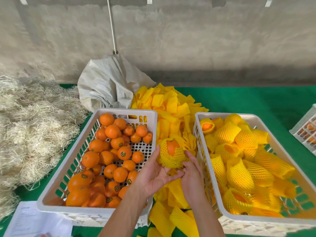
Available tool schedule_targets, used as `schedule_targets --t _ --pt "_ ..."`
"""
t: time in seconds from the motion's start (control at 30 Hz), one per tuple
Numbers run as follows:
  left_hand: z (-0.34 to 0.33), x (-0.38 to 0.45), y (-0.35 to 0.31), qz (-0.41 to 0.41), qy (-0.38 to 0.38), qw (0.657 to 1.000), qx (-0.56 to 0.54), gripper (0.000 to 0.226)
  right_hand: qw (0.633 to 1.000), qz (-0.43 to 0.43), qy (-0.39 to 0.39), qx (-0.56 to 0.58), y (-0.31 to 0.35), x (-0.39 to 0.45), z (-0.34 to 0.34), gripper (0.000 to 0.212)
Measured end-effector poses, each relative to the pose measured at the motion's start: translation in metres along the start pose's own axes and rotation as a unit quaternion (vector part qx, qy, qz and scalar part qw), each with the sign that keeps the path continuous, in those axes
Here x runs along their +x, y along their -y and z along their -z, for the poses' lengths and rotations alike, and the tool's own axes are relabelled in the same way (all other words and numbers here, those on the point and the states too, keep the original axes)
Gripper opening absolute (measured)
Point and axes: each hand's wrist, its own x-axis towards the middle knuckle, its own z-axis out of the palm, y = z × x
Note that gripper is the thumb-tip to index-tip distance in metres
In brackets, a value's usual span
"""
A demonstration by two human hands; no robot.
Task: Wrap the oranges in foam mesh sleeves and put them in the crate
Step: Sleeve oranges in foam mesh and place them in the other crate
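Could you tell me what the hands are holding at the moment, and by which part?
Both hands, left and right, hold one orange in a yellow foam sleeve by its lower half, fingers up its sides.

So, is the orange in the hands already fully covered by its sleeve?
Not fully. The foam sleeve covers the sides of the orange, but bare peel shows through the open top.

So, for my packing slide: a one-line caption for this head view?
Both hands sleeve an orange in mesh between two crates.
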Motion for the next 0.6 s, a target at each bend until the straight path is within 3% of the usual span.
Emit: schedule_targets --t 0.1,0.23,0.3,0.43,0.53,0.6 --pt "-0.004 -0.003 0.005 -0.016 -0.01 1.0 0.017 0.065 0.977 0.115 -0.001 -0.182 0.002 -0.009 0.005 0.042" --pt "-0.016 -0.006 0.006 -0.062 -0.043 0.993 0.085 0.056 0.874 0.316 0.025 -0.369 0.012 -0.017 0.016 0.038" --pt "-0.023 -0.009 0.006 -0.078 -0.054 0.989 0.11 0.043 0.843 0.345 0.051 -0.41 0.018 -0.02 0.018 0.038" --pt "-0.029 -0.017 0.011 -0.08 -0.061 0.986 0.134 0.04 0.854 0.357 0.033 -0.377 0.019 -0.026 0.018 0.02" --pt "-0.029 -0.021 0.018 -0.09 -0.072 0.986 0.121 0.047 0.888 0.326 0.025 -0.323 0.018 -0.03 0.018 0.003" --pt "-0.03 -0.02 0.024 -0.092 -0.095 0.981 0.14 0.052 0.911 0.291 0.01 -0.292 0.021 -0.034 0.019 0.003"
